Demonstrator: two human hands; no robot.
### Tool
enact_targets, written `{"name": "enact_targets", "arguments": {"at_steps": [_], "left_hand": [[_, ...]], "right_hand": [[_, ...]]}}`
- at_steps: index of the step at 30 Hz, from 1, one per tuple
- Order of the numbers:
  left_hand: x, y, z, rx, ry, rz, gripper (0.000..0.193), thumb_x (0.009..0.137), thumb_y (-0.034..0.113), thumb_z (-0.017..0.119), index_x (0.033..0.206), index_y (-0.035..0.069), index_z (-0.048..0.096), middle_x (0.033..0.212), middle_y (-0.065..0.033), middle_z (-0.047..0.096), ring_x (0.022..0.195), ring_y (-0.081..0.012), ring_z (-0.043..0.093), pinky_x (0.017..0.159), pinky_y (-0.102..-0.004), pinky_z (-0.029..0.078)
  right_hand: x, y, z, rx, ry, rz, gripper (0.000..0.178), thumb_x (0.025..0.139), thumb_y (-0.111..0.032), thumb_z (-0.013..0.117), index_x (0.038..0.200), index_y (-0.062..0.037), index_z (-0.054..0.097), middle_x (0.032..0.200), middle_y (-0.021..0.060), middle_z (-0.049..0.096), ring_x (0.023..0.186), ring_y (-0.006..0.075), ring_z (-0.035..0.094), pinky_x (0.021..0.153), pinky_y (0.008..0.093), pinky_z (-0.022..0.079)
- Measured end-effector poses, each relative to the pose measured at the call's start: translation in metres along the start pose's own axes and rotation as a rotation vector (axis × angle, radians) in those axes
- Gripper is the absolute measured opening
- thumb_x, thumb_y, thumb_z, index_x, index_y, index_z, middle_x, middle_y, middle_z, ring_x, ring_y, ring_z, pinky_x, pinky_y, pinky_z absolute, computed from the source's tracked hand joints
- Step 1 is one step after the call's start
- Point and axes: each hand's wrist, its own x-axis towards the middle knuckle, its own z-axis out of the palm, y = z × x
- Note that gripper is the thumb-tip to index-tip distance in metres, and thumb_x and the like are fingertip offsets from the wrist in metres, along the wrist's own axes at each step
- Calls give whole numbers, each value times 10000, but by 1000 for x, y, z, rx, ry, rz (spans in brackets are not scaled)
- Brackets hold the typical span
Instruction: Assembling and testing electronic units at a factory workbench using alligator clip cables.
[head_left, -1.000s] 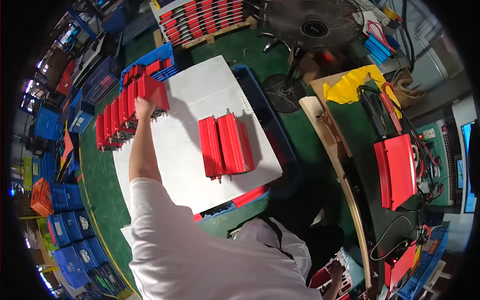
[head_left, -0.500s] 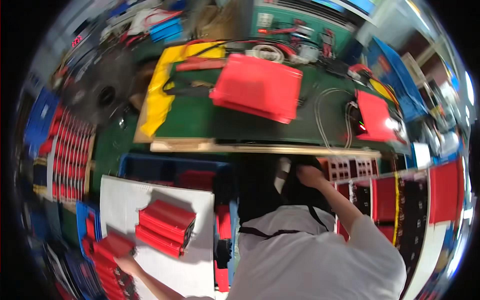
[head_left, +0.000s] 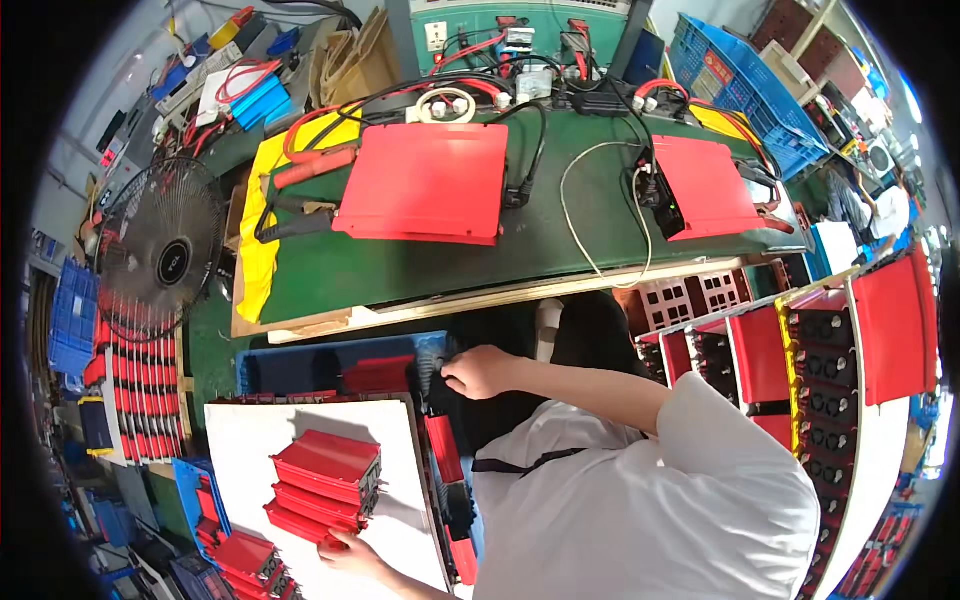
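On a white board (head_left: 415,560) over a blue crate (head_left: 290,365) sits a stack of red metal cases (head_left: 325,455), with dark fittings on their right ends. My left hand (head_left: 350,553) is at the near corner of the lowest case, its fingers closed around that edge. My right hand (head_left: 478,372) is beside the crate's right end, fingers curled in; whatever they hold is hidden. More red cases (head_left: 245,555) are piled at the lower left, by a blue bin (head_left: 195,490).
A green workbench (head_left: 540,235) ahead carries two larger red cases (head_left: 425,180), (head_left: 700,185) and cables. A black fan (head_left: 170,250) stands left. Racks with red units (head_left: 825,380) line the right. A blue basket (head_left: 745,95) is at the far right; another person (head_left: 885,215) shows beyond.
My left hand has moved right from the lower-left pile to the stack on the board. My right hand has swung left to the crate's end. The view has turned and sharpened.
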Motion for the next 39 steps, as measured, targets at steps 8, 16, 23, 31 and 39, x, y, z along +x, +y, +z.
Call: {"name": "enact_targets", "arguments": {"at_steps": [8,16,23,31,39], "left_hand": [[50,8,24,-860,-344,-512,808,989,287,745,1578,22,260,1459,-252,548,1274,-299,573,1065,-423,485],[39,48,-15,-614,-242,-418,910,947,449,713,1591,-28,282,1352,-381,574,1199,-496,630,1025,-509,494],[17,82,-48,-355,-247,-535,979,944,496,694,1612,-23,201,1301,-398,545,1108,-562,623,931,-557,539],[36,41,-60,-641,-432,-720,785,1035,615,502,1485,-24,426,1220,-321,659,1218,-468,634,1005,-493,507],[210,-152,-8,148,319,-365,539,911,340,700,1221,-66,529,1176,-324,600,1083,-498,622,908,-557,534]], "right_hand": [[23,-17,-13,38,-6,-142,245,1008,-317,576,1089,-107,672,1007,176,734,968,399,700,823,533,563],[69,-81,-31,159,-107,-156,294,1013,-260,645,1227,-61,681,1073,170,747,922,358,721,799,428,572],[136,-167,15,178,-320,-306,454,1045,-324,611,1363,-2,591,1286,234,672,1111,380,680,951,430,537],[186,-271,127,106,-258,-184,730,1068,-488,482,1538,47,320,1410,361,554,1328,486,537,1113,510,442],[195,-277,153,-70,-6,-142,366,1115,-368,360,1159,-37,510,997,318,713,931,559,670,844,669,501]]}}
